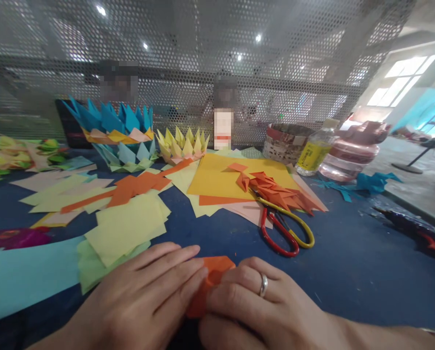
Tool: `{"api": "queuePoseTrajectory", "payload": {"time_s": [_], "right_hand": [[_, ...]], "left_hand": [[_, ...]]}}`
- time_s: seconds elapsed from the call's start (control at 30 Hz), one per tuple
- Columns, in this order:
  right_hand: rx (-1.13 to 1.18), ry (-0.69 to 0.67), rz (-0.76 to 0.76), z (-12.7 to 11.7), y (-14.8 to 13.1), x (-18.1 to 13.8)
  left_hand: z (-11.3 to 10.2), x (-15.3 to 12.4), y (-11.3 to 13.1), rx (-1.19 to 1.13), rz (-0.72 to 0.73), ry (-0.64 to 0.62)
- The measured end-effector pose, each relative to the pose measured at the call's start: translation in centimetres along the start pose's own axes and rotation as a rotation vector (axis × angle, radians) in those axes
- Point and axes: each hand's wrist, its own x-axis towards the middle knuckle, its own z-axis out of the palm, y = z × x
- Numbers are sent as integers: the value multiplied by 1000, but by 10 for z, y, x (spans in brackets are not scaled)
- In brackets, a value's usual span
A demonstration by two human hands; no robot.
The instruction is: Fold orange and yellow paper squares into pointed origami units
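Note:
A small folded orange paper piece (pixel 213 274) lies at the near edge of the dark blue table (pixel 349 272). My left hand (pixel 148 296) rests on its left side with the fingers laid together over the paper. Curled around its right side is my right hand (pixel 264 306), which wears a ring and presses the paper. Most of the piece is hidden under both hands. Further back a pile of folded orange units (pixel 276 189) sits on a yellow-orange sheet (pixel 217 180).
Red and yellow scissors (pixel 285 226) lie beyond my right hand. Yellow-green sheets (pixel 130 226), orange strips (pixel 130 189), a light blue strip (pixel 24 277), blue (pixel 115 129) and yellow (pixel 183 143) folded paper crowns, a basket (pixel 285 141), bottles (pixel 314 153) and a perforated screen (pixel 203 63) fill the rest.

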Motion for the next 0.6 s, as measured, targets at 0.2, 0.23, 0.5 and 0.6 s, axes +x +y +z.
{"api": "queuePoseTrajectory", "payload": {"time_s": [0.2, 0.23, 0.5, 0.6], "right_hand": [[-133, -17, -19, -6, 3, 5], [-138, -9, -15, -6, 3, 5], [-98, -75, 123, -4, 10, -1], [-45, -139, 184, -3, 12, -3]], "left_hand": [[8, -5, 11, 37, -11, 61], [6, -1, 9, 9, -21, 58], [-2, 11, 5, -85, -67, 17], [4, 2, 12, -58, -70, 54]]}}
